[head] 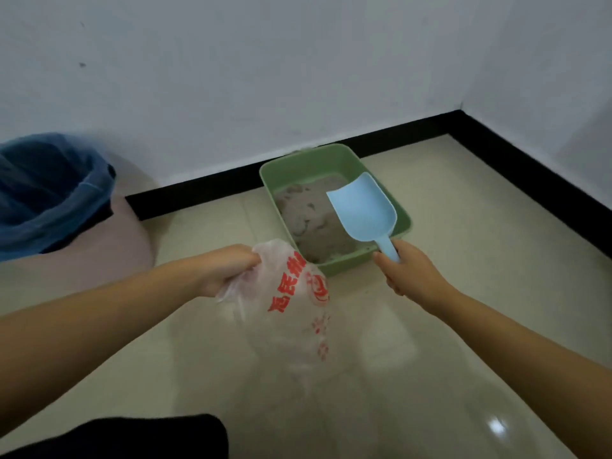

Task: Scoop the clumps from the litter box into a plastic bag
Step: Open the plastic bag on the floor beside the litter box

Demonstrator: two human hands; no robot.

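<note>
A green litter box (291, 162) stands on the tiled floor by the back wall, holding grey litter (311, 213) with darker clumps. My right hand (407, 270) grips the handle of a light blue scoop (361, 210); its empty blade hovers over the box's right side. My left hand (228, 270) grips the bunched top of a thin clear plastic bag (291, 309) with red print. The bag hangs just in front of the box's near corner.
A pink bin (109, 236) lined with a blue bag (46, 193) stands at the left against the wall. A black skirting board (205, 187) runs along both walls, meeting in a corner at the right. Something dark (149, 438) fills the bottom left.
</note>
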